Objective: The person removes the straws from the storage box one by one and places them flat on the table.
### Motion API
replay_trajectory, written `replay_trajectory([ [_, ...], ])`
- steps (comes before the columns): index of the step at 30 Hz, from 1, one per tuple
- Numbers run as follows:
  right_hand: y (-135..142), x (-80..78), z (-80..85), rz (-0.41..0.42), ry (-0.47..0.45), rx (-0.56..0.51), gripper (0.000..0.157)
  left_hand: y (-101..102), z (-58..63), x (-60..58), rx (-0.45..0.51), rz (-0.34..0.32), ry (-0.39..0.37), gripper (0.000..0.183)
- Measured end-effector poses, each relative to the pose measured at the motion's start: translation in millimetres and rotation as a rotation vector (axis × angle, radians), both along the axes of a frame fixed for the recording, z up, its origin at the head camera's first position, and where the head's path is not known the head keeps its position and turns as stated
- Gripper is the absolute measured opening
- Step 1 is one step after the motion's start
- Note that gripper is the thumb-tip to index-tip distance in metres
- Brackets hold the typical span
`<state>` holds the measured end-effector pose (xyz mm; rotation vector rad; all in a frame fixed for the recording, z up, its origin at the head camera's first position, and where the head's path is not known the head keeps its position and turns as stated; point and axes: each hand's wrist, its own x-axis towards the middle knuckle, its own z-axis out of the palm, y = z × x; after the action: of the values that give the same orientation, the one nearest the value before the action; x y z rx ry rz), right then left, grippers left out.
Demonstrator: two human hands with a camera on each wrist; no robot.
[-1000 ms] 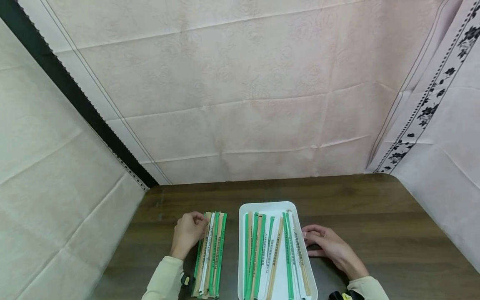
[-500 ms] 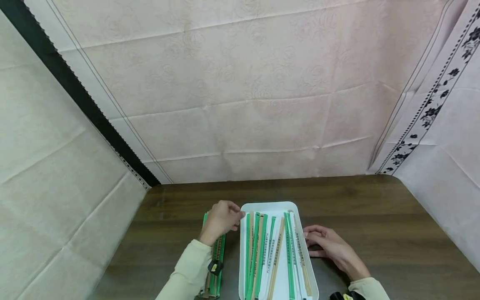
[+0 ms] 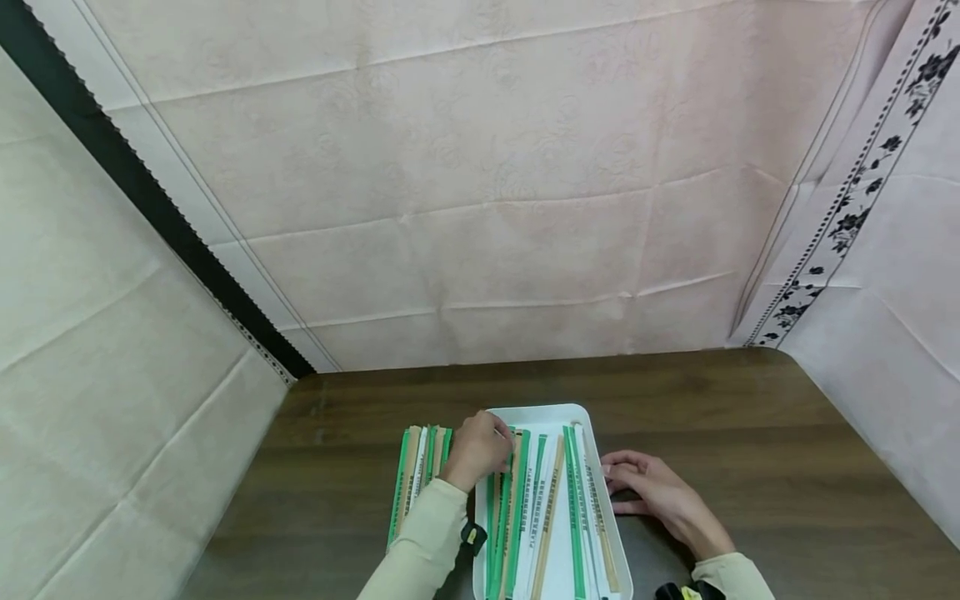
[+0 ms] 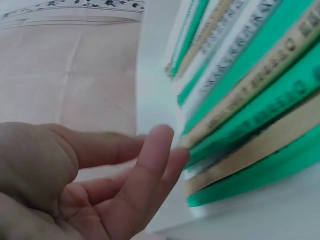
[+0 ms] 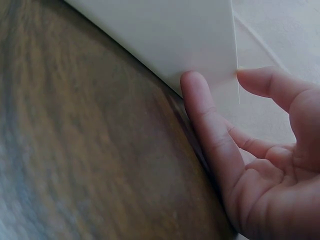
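Observation:
In the head view a white tray holds several long, narrow, flat green, tan and white sticks with printed lettering. My left hand hovers over the tray's far left corner and hides some stick ends. Seen in the left wrist view, its thumb and fingertips stand close to the ends of the sticks, with nothing between them. Along the tray's right side lies my right hand. The right wrist view shows two of its fingertips touching the tray's outer wall and edge.
Left of the tray, a row of similar green, tan and white sticks lies on the brown wooden table, partly covered by my left sleeve. Pale patterned cloth hangs behind the table and at both sides.
My left hand has moved right, from the far end of the row of sticks on the table to above the tray's left side. My right hand has stayed at the tray's right side.

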<state>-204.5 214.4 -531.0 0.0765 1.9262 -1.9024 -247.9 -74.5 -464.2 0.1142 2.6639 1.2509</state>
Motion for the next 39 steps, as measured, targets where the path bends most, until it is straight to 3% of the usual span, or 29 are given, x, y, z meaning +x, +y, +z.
replay_trajectory([
  [3,0,0.1,0.3,0.003,0.005,-0.001,0.049,5,-7.4,0.9,-0.004,0.044,0.021,0.011],
  [8,0,0.6,1.7,0.002,0.012,-0.004,0.047,13,-15.9,0.2,-0.094,0.075,0.114,0.049],
  [10,0,0.8,2.1,0.004,0.012,-0.009,0.047,16,-18.2,-0.1,-0.146,0.081,0.150,0.057],
  [15,0,1.4,1.8,0.008,0.009,-0.016,0.047,22,-21.2,-1.7,-0.255,0.088,0.170,0.052],
  [18,0,1.2,1.3,0.010,0.009,-0.019,0.047,22,-20.8,-2.9,-0.259,0.083,0.164,0.048],
  [22,2,0.1,0.2,0.013,0.013,-0.023,0.048,18,-18.8,-3.7,-0.171,0.079,0.145,0.040],
  [26,2,-1.5,-0.9,0.017,0.018,-0.020,0.050,9,-17.2,-4.6,0.006,0.104,0.068,0.006],
  [32,1,-1.4,-0.2,0.011,0.011,-0.007,0.050,-9,-14.2,-4.6,0.366,0.094,-0.096,0.017],
  [39,0,-0.6,2.6,0.005,-0.004,0.015,0.052,-34,-11.7,-2.4,0.609,0.063,-0.225,0.033],
])
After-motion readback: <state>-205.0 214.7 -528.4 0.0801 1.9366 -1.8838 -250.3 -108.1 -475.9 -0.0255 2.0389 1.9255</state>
